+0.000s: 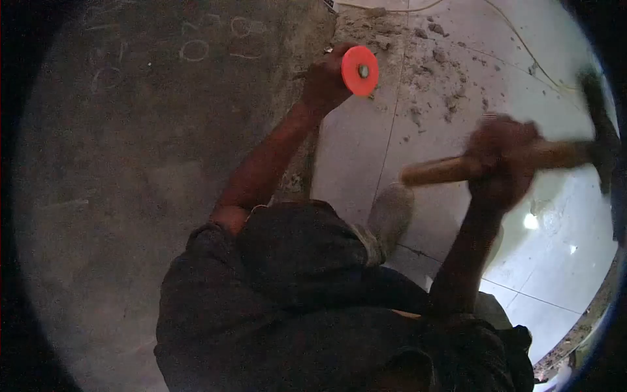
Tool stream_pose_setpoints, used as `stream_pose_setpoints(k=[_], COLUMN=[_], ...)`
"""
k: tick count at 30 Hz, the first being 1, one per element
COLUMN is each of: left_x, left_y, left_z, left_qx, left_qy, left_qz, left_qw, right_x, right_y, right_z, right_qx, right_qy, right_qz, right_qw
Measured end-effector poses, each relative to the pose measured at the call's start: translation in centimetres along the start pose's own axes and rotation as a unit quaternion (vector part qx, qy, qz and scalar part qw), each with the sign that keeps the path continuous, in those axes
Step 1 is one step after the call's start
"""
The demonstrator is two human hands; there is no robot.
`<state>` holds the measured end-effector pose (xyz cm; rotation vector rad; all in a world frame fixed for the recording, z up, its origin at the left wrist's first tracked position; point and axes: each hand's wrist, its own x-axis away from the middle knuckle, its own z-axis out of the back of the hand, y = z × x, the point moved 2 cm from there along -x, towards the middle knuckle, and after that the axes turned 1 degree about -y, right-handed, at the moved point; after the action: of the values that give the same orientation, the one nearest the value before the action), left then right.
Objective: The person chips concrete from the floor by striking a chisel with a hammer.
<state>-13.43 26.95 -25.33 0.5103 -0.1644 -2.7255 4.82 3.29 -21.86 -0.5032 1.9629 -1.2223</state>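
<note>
My left hand [321, 86] is closed around a chisel whose round red hand guard [353, 80] faces up towards me. The chisel's metal striking end [364, 71] shows at the guard's centre; its blade is hidden beneath. This hand is low, by the border between the dark rough surface and the pale tiles. On the right, my right hand [501, 160] is wrapped around the wooden handle of a hammer [434, 172], raised and blurred by motion. The dark hammer head [597, 124] is at the far right, well apart from the chisel.
Broken mortar and dust [444, 78] lie on the pale floor tiles [346, 157]. A thin yellowish cable [513, 29] runs across the top right. Chalk-like marks [194, 51] show on the dark rough surface [130, 196]. My shoe [392, 212] rests on the tiles.
</note>
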Motion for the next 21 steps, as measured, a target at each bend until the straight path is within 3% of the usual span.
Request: stream_pose_setpoints(k=[1,3,6,9,11,13,15,17,18,19,20,21], left_x=[0.0,0.0,-0.2,-1.9,1.8,-0.5,-0.4,-0.1,-0.1,0.0,0.1,0.9], left_y=[-0.6,-0.4,0.3,-0.3,0.3,0.2,-0.3,-0.6,-1.0,-0.9,-0.8,-0.9], left_z=[-0.2,0.1,-0.4,-1.7,-1.9,-0.1,0.5,1.0,0.7,-0.1,-0.9,-1.2], left_qx=[0.018,0.006,-0.027,-0.084,-0.100,-0.026,-0.030,-0.033,-0.022,-0.012,-0.002,-0.026], left_qy=[0.016,0.020,0.003,-0.018,-0.045,-0.007,0.002,0.013,0.014,0.015,0.017,-0.019], left_qz=[0.007,-0.008,-0.026,-0.044,-0.002,-0.035,-0.038,-0.042,-0.036,-0.040,-0.045,-0.038], left_qw=[1.000,1.000,0.999,0.995,0.994,0.999,0.999,0.998,0.999,0.999,0.999,0.999], right_x=[-0.9,0.1,4.4,5.8,3.9,-0.1,-2.2,1.6,7.3,6.1,5.6,4.9], right_y=[-1.2,0.6,4.8,8.3,6.4,2.1,0.0,5.5,11.4,9.9,8.0,7.2], right_z=[0.0,-0.6,-3.8,-5.8,-2.4,-0.2,1.2,-2.0,-4.7,-6.5,-8.3,-7.1], right_qx=[-0.310,-0.385,-0.208,-0.024,0.045,-0.239,-0.381,-0.165,0.179,0.050,0.011,0.012], right_qy=[0.062,0.025,-0.049,-0.089,0.017,0.066,0.033,0.191,-0.002,-0.126,-0.189,-0.179], right_qz=[-0.009,0.081,-0.199,-0.446,-0.264,-0.150,0.045,0.122,0.136,-0.182,-0.490,-0.492], right_qw=[0.949,0.919,0.956,0.890,0.963,0.957,0.923,0.960,0.974,0.974,0.851,0.852])
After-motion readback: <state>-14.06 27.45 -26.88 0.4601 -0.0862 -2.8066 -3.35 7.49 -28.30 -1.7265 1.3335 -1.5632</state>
